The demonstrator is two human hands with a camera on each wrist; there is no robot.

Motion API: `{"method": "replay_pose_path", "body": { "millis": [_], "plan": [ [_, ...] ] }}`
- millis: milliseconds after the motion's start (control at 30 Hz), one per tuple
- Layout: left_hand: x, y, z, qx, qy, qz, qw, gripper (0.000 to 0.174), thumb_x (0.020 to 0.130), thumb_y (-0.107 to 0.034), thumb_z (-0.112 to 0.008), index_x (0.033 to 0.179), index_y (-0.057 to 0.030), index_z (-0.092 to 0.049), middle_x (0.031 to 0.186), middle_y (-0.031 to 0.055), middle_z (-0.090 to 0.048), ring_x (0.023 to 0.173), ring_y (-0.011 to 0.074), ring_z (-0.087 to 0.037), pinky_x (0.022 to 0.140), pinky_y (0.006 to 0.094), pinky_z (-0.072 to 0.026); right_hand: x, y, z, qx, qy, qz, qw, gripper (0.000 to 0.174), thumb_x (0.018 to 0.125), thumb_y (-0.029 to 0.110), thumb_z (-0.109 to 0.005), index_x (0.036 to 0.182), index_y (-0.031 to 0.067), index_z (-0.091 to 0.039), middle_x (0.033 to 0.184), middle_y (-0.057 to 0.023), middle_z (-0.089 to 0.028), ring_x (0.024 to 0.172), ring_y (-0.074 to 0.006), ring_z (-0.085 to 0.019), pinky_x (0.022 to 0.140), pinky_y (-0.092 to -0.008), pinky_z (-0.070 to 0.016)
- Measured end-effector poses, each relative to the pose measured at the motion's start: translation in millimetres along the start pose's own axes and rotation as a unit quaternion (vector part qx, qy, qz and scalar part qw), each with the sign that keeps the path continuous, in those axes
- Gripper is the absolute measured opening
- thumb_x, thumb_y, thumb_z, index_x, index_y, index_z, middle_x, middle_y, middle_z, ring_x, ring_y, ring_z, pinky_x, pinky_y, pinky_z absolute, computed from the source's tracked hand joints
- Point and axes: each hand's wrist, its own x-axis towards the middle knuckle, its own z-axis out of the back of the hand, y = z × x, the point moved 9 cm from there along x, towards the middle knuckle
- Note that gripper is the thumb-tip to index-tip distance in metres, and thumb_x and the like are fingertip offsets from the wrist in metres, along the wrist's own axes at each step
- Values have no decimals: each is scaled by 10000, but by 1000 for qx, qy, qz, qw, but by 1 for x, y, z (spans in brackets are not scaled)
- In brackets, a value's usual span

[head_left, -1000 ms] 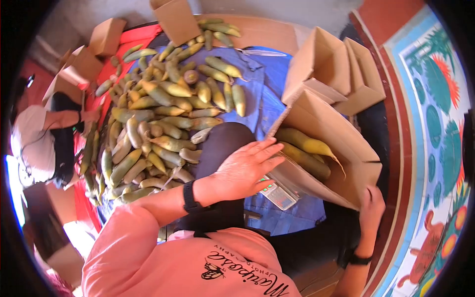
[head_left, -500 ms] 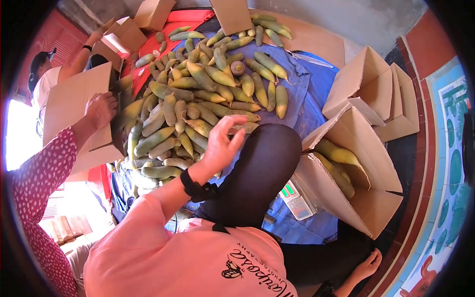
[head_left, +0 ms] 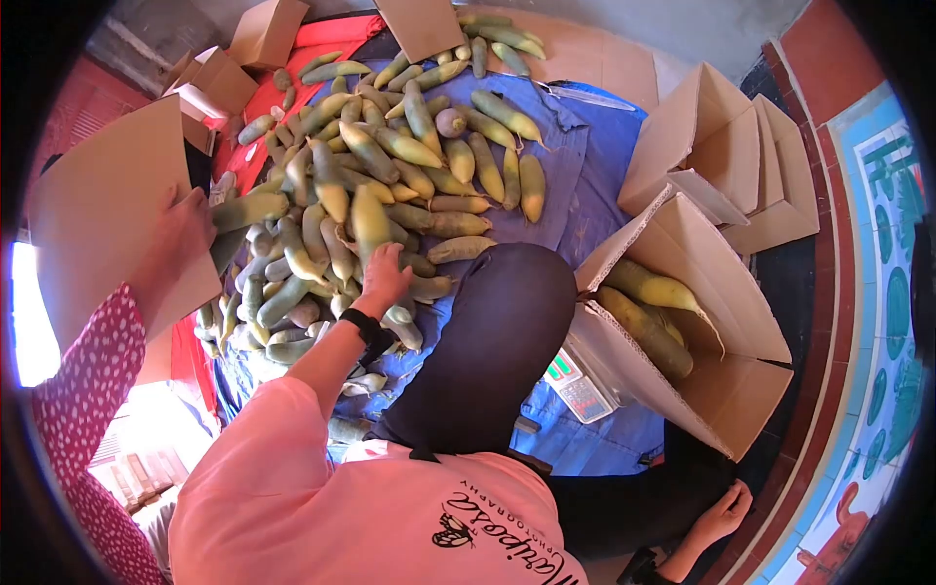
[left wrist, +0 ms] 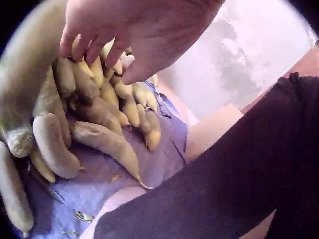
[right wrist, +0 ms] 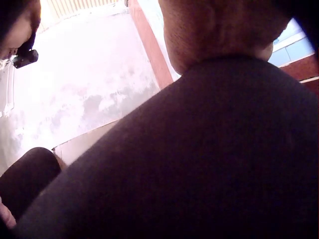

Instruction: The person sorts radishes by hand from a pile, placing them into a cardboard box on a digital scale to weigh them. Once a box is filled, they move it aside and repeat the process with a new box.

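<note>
A heap of long yellow-green fruits (head_left: 419,146) lies on a blue cloth (head_left: 575,166). My left hand (head_left: 383,271) reaches into the near side of the heap and grips one fruit (head_left: 369,219), which stands up above the others. In the left wrist view the left hand (left wrist: 134,30) curls its fingers down by that fruit (left wrist: 22,84), blurred and close. My right hand (head_left: 723,514) rests with relaxed fingers low at the right, behind my dark trouser leg (head_left: 497,331). The right wrist view shows only its palm (right wrist: 214,25) against dark cloth.
An open cardboard box (head_left: 726,292) with a few fruits stands tilted on a small scale (head_left: 582,390) at the right. Empty boxes (head_left: 721,156) stand behind it. At the left another person's hand (head_left: 185,229) holds a cardboard sheet (head_left: 107,214).
My left hand left the box at the right, swung over my knee and dropped into the heap, where it took hold of a fruit. My right hand dropped off the box's corner and lies low behind me.
</note>
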Motion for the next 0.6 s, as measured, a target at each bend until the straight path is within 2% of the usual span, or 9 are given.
{"method": "replay_pose_path", "body": {
  "millis": [67, 100, 133, 200, 233, 367, 433, 600],
  "plan": [
    [-7, -19, 18, 179, -57, -66, 980, 505, 733, -233, -664, 1194, -96, -510, 1315, 138, -423, 1254, 329, -347, 1027, 478, -297, 1, 0, -1, -4, 3, 2, 1000, 213, 935, 143, -466, 957, -38, -576, 913, -142, -584, 852, -262, -558, 782, -337, -442],
    [-5, -10, 14, 206, -17, -64, 976, 534, 736, -267, -663, 1221, -115, -498, 1348, 134, -388, 1293, 315, -298, 1039, 521, -258, 1, 0, -2, -7, 3, 4, 1000, 212, 934, 141, -465, 957, -39, -575, 915, -145, -584, 853, -266, -558, 781, -340, -442],
    [-5, 0, 13, 207, -17, -62, 976, 534, 736, -267, -663, 1221, -115, -498, 1348, 134, -388, 1293, 315, -298, 1039, 521, -258, 2, 1, -3, -6, 4, 5, 1000, 212, 934, 141, -465, 957, -39, -575, 915, -145, -584, 853, -266, -558, 781, -340, -442],
    [-3, 35, -12, 180, 92, 19, 979, 560, 741, -307, -657, 1241, -119, -488, 1354, 134, -382, 1301, 318, -286, 1043, 522, -252, 3, 3, -3, -10, 7, 6, 1000, 210, 933, 135, -462, 957, -42, -574, 913, -149, -584, 852, -274, -557, 784, -346, -440],
    [-1, 42, -16, 187, 99, 30, 977, 585, 745, -336, -650, 1261, -125, -475, 1340, 135, -399, 1287, 312, -311, 1034, 494, -281, 3, 2, -2, -12, 7, 4, 1000, 210, 933, 135, -462, 957, -42, -574, 913, -149, -584, 852, -274, -557, 784, -346, -440],
    [8, 54, -32, 130, 105, 52, 985, 580, 744, -327, -650, 1256, -120, -473, 1318, 132, -426, 1262, 303, -350, 1019, 447, -319, 2, 10, -2, -7, 9, 13, 1000, 204, 930, 128, -466, 956, -43, -573, 902, -153, -580, 848, -278, -556, 783, -350, -438],
    [15, 46, -38, 123, 88, 20, 988, 571, 747, -322, -646, 1247, -107, -472, 1288, 126, -454, 1227, 299, -390, 1002, 409, -345, 3, 10, -2, -13, 11, 12, 1000, 203, 929, 127, -466, 955, -44, -572, 899, -153, -579, 846, -279, -556, 782, -351, -438],
    [27, 35, -40, 111, 63, -5, 992, 537, 758, -304, -632, 1228, -95, -478, 1247, 132, -482, 1188, 305, -425, 976, 412, -373, 2, 6, -2, -28, 10, 19, 999, 201, 928, 124, -468, 952, -46, -571, 897, -154, -578, 845, -283, -555, 781, -351, -437]
  ]
}}
